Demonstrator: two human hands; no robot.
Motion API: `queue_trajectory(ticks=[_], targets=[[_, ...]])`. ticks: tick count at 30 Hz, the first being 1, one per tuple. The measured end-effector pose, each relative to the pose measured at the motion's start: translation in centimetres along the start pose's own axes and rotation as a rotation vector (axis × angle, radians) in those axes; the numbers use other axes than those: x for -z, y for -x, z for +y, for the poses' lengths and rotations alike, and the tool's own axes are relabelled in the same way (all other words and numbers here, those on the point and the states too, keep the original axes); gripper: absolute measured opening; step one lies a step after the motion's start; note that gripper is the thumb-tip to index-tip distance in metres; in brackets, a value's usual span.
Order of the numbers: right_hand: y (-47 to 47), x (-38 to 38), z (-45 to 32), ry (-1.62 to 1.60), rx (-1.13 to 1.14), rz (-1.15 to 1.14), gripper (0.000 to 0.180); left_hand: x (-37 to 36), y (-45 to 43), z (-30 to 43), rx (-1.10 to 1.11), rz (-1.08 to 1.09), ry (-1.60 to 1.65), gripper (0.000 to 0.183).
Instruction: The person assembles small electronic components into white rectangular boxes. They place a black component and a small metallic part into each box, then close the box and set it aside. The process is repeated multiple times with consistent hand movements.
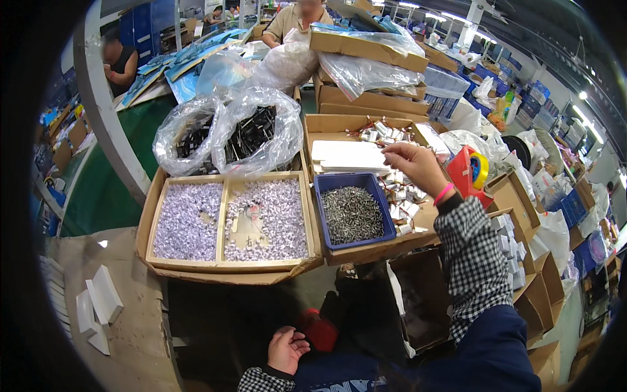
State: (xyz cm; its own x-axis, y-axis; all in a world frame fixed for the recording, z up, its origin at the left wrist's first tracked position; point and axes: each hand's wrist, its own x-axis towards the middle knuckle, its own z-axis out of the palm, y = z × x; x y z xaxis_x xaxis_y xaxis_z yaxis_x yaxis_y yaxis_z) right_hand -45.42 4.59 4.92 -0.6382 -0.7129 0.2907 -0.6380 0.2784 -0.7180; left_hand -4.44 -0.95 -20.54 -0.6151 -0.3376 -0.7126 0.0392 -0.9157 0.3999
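Observation:
My right hand (411,164) reaches over an open cardboard box, its thumb and fingertips drawn together at the right edge of a stack of flat white cards (345,153). Whether it grips anything there cannot be told. Below and behind that hand lie small white wired parts (399,193) with reddish leads. A blue plastic bin (389,228) full of small dark metal pins (350,215) stands just in front of the cards. My left hand (288,349) is held low near my lap, fingers loosely curled and apart, with nothing in it.
To the left, a two-compartment wooden tray (221,220) holds small white pieces. Clear plastic bags (259,132) of black parts stand behind it. A red tape dispenser (463,171) is at right. White blocks (105,296) lie on a cardboard-covered table. Co-workers (299,19) are beyond.

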Motion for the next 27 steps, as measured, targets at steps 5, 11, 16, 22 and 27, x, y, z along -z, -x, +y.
queue_trajectory(ticks=[5,11,16,22,27], targets=[[-2.2,1.6,1.8,0.357,0.259,-0.02,0.022,-0.4,-0.2,0.2,-0.026,0.054,-0.029,0.01],[3.8,7.2,0.1,0.252,0.278,0.151,0.017,0.2,-0.9,0.8,-0.051,0.096,-0.075,0.012],[16.0,12.8,1.7,-0.005,-0.036,0.261,0.016,-1.7,-2.1,0.7,0.0,0.068,-0.2,0.012],[29.9,17.9,12.6,-0.049,-0.569,0.547,0.021,-6.0,-2.3,0.4,0.117,-0.026,-0.351,0.01],[37.1,21.1,21.5,0.187,-0.827,0.712,0.03,-8.9,-2.9,0.0,0.104,-0.081,-0.434,0.011]])
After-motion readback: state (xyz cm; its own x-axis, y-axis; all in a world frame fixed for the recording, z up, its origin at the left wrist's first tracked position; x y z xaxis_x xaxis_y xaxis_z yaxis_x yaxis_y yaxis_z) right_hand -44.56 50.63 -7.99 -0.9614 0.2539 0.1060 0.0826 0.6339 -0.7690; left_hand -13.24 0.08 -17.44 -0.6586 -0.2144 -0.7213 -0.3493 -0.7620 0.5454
